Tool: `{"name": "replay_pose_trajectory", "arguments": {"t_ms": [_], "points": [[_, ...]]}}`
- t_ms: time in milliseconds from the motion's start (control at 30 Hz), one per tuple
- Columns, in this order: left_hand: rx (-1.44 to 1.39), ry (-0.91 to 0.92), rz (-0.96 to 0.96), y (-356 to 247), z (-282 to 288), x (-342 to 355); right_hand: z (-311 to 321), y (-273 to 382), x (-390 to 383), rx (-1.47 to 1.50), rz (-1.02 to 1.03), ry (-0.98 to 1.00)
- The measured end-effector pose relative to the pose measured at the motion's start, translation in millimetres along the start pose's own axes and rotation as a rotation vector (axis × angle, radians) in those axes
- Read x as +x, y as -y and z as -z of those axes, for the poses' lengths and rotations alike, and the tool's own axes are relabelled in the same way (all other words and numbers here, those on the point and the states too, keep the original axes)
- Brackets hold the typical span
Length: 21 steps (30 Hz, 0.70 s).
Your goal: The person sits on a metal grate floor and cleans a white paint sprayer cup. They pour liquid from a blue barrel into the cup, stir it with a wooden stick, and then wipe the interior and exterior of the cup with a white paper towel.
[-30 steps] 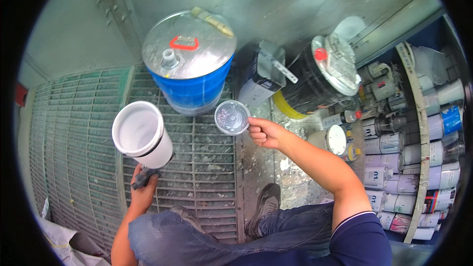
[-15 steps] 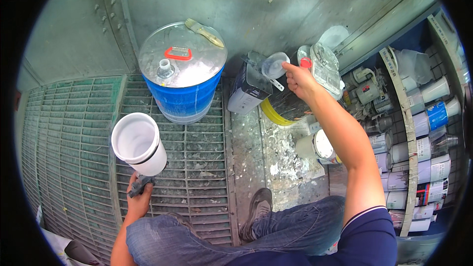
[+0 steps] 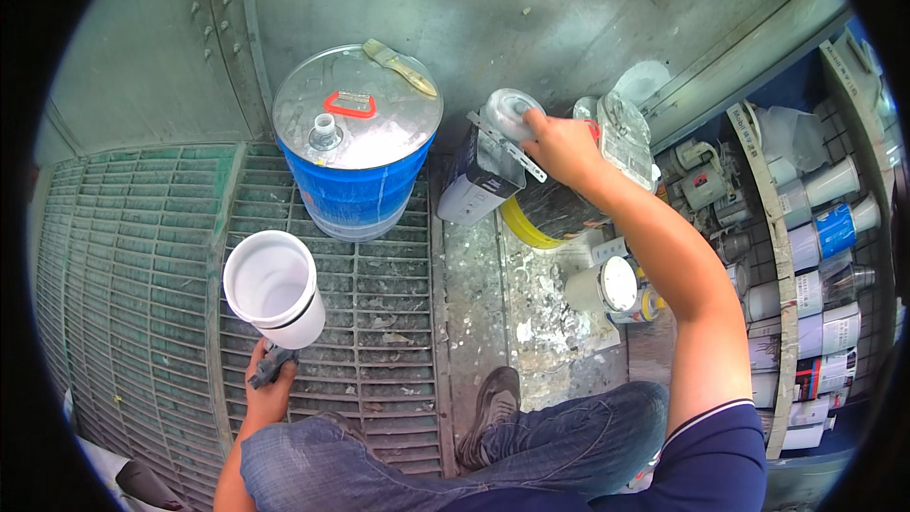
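Far left: floor grating [image 3: 133,256]. On it, in view, the left hand [image 3: 272,389], closed around a dark grey grip [image 3: 272,367]. 1 white cup [image 3: 303,320] sits just above that grip, mouth up and slightly tilted; no contents made out. Cup wall looks smooth, stiff and light; probably top-heavy if filled, slippery if wet. Best hold: the grip, as now, or the wall below the rim.

Centre: blue drum [image 3: 355,188] with 1 brush [image 3: 400,68] on its lid; looks heavy.

Next: rectangular tin [image 3: 474,192]; a white strip [image 3: 502,141] slants across its top. Contact with the hand: cannot tell.

Above the tin: clear lid [image 3: 509,106], its near edge pinched by the right hand [image 3: 566,147]. Thin, light, likely flexible; could crack if squeezed. Best hold: the rim.

Right: black drum [image 3: 555,204], yellow-based; white-topped pot [image 3: 586,288]; shelves [image 3: 773,228] of containers.
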<state>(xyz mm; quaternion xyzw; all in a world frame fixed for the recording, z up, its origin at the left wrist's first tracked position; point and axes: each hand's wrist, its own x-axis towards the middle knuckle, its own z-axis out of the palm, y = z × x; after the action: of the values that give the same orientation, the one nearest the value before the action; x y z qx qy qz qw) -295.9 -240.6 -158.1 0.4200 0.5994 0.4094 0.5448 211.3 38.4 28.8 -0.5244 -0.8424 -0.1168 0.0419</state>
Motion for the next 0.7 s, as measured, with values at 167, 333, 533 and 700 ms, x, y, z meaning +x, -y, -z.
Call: {"name": "replay_pose_trajectory", "arguments": {"t_ms": [167, 333, 533, 700], "points": [[-0.051, -0.011, 0.02, 2, -1, 0, -5, 7, -22, -0.18, 0.177, -0.005], [-0.048, -0.017, 0.013, 0, -3, 1, -7, 9, -31, -0.193, 0.224, -0.028], [0.037, -0.046, 0.007, -13, 3, -3, 4, 51, -29, 0.096, -0.069, -0.006], [-0.123, -0.025, 0.039, -17, -4, 6, -65, 113, -52, 1.303, -0.681, 0.336]]}}
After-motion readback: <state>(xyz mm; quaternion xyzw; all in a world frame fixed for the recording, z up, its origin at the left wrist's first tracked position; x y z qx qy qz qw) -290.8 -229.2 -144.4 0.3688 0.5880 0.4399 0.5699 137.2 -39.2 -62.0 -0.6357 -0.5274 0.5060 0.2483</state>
